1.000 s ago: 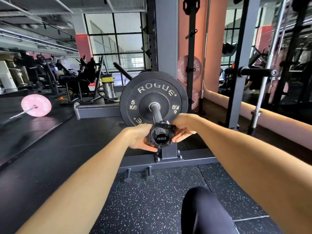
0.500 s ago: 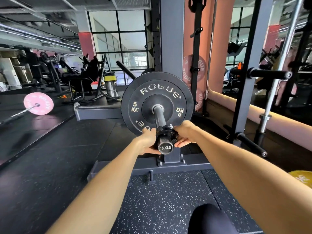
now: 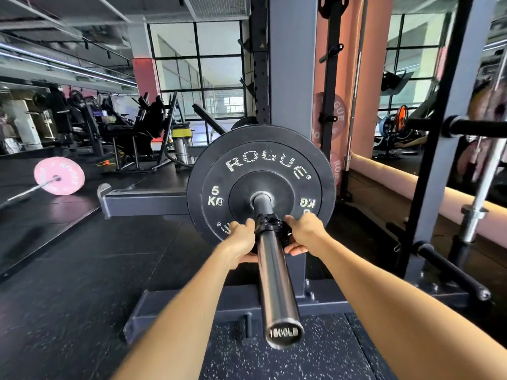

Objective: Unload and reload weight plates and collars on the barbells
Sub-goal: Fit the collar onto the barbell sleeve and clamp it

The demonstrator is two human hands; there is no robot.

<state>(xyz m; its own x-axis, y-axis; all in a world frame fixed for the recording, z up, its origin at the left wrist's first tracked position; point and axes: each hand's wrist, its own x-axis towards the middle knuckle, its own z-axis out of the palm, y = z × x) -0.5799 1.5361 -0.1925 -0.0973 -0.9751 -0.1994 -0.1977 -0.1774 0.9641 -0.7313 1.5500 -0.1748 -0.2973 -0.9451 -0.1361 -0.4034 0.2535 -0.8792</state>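
**A:** Take us round the floor first.

**B:** A grey rack upright rises straight behind the action, its base frame lying across the speckled rubber floor. Far left, a pink plate sits on another bar down on the dark mat. A yellow-topped steel vacuum canister stands by the windows, and on the right a second upright carries a black peg, with a chrome bar leaning beside it.

**A:** Anything blocking the view?

**B:** The barbell sleeve itself. It runs straight toward the camera, end cap reading 1500LB, and covers the gap between the two hands.

**A:** And the load?

**B:** One black bumper plate, worn white ROGUE lettering, 5 KG marked on both sides, seated far down the sleeve in front of the upright. Just this side of it, apart from its face, a black collar rings the sleeve.

**A:** The hands?

**B:** Both arms are stretched out long. The left hand is wrapped on the collar's left side, knuckles up, thumb underneath. The right hand mirrors it on the right, fingers curled over the collar. Both are gripping it.
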